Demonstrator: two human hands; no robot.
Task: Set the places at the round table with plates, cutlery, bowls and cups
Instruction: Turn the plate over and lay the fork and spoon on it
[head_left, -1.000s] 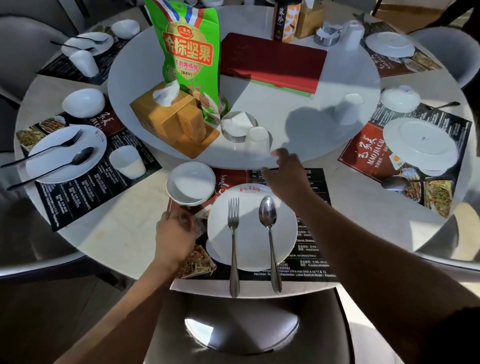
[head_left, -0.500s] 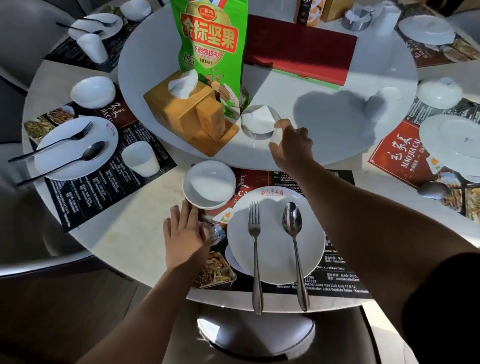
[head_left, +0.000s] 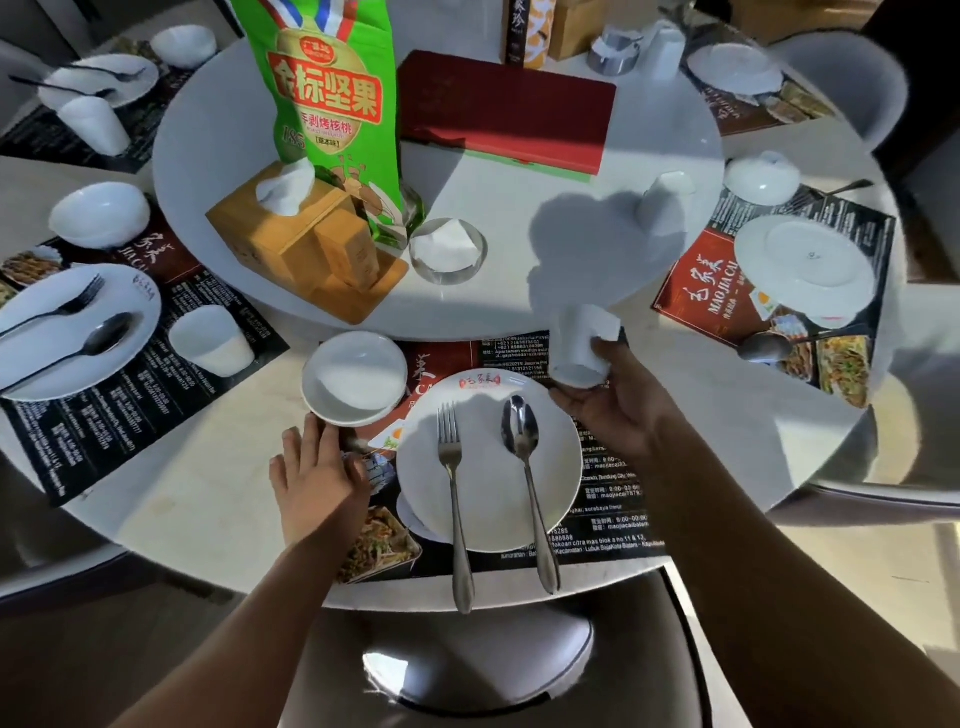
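Note:
My right hand (head_left: 610, 402) grips a white cup (head_left: 584, 343), tilted with its mouth down, just above the upper right rim of the near white plate (head_left: 488, 499). A fork (head_left: 452, 488) and a spoon (head_left: 527, 467) lie side by side on that plate. A white bowl (head_left: 356, 376) stands at the plate's upper left on the black placemat (head_left: 613, 499). Flat on the mat's left edge below the bowl rests my left hand (head_left: 317, 473), fingers straight.
The raised turntable (head_left: 519, 228) carries a green snack bag (head_left: 324, 104), a tissue box (head_left: 291, 234), a red menu (head_left: 506, 111), a napkin dish (head_left: 447, 249) and another cup (head_left: 662, 195). Set places lie left and right. A chair seat (head_left: 478, 675) is below the table edge.
My right hand reached to the turntable's front edge, took hold of the white cup there and drew it back down toward the near plate. The left hand stayed on the mat.

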